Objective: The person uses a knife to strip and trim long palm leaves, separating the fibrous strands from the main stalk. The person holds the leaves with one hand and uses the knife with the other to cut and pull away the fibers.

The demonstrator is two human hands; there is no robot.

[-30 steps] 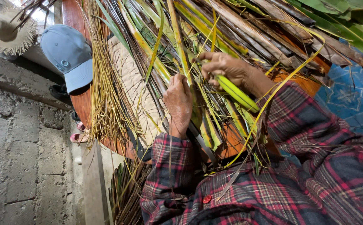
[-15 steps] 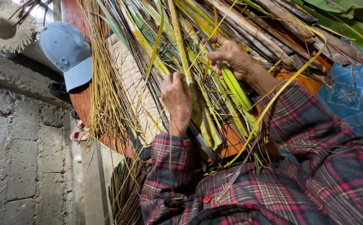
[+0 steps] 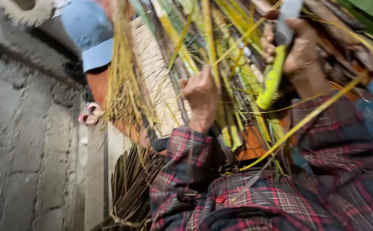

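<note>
Green-yellow palm leaf strips (image 3: 272,81) hang mid-frame, between both hands. Left hand (image 3: 201,96) closed, pinching thin strip. Right hand (image 3: 295,49) fisted around grey knife handle (image 3: 285,21), against strips. Blue cap (image 3: 88,34) upper left; frame blurred.

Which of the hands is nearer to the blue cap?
Left. The left hand grips a leaf strip a little to the right of the blue cap, while the right hand holds green leaves much farther right.
</note>
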